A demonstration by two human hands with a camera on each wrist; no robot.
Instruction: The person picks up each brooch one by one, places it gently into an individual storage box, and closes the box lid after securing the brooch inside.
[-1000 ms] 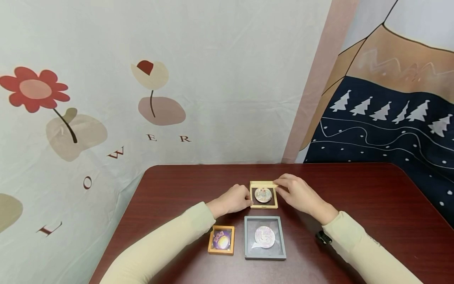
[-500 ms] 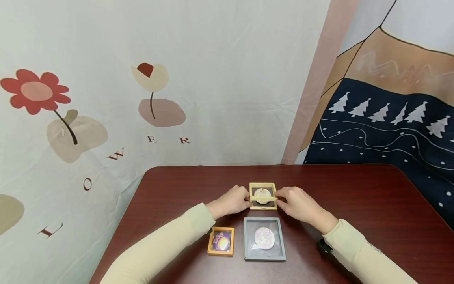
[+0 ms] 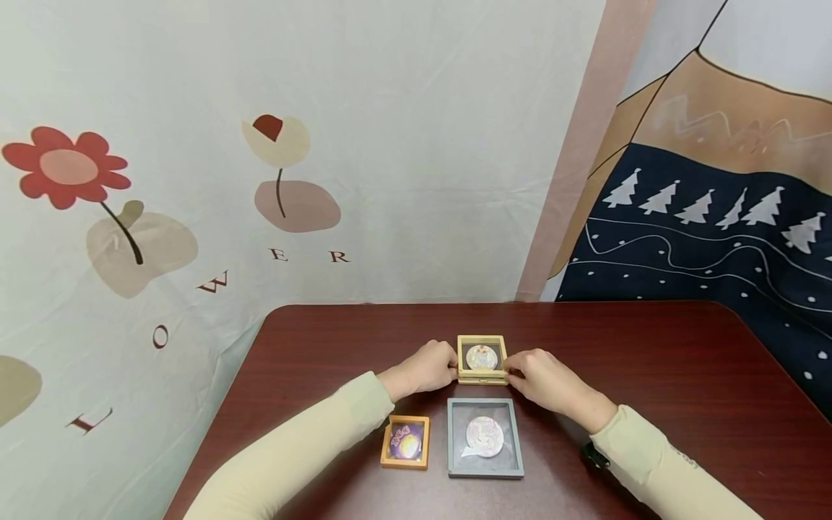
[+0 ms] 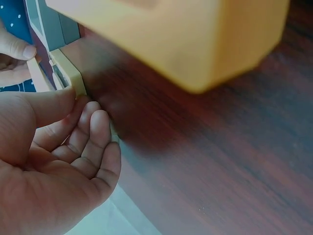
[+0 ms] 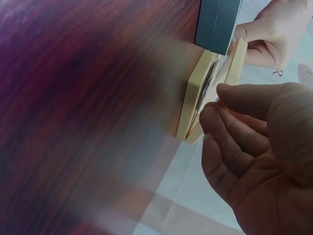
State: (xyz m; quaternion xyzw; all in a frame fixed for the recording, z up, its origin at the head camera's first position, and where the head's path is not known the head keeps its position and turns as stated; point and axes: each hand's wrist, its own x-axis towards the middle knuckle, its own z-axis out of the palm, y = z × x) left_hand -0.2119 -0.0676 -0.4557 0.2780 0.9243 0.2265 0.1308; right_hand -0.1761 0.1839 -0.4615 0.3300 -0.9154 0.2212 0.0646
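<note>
A small cream frame case (image 3: 482, 359) with a round badge inside lies mid-table. My left hand (image 3: 453, 367) grips its left edge, thumb on the rim and fingers curled below, as the left wrist view shows on the cream frame case (image 4: 66, 73). My right hand (image 3: 510, 370) pinches the hinged lid (image 5: 231, 61) at the case's right side. The lid stands only slightly above the base (image 5: 194, 98).
Nearer me on the dark red table (image 3: 650, 361) lie a grey frame case (image 3: 484, 437) holding a pale round badge and a smaller orange frame case (image 3: 406, 441) holding a purple badge. Printed cloth hangs behind the table's far edge.
The cream case's lid has swung down from upright to almost flat over the badge, with my right hand following it towards me. My left hand has stayed put.
</note>
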